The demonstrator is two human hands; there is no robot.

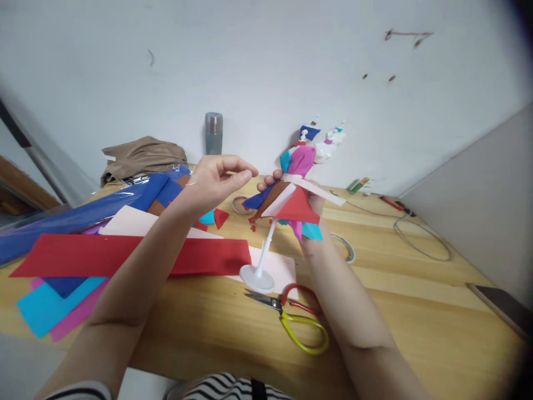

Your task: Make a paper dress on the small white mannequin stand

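Left hand near bagged blue sheet

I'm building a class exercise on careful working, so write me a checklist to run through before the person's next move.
1. Right hand steadying the figure: ok, it holds the figure.
2. Left hand apart from the figure: ok, it is raised to one side, not touching it.
3. Pale strip fastened at both ends: not ok, one end sticks out loose.
4. Base of the white stand flat on the table: cannot tell.
5. Scissors put down: ok, they lie on the table.
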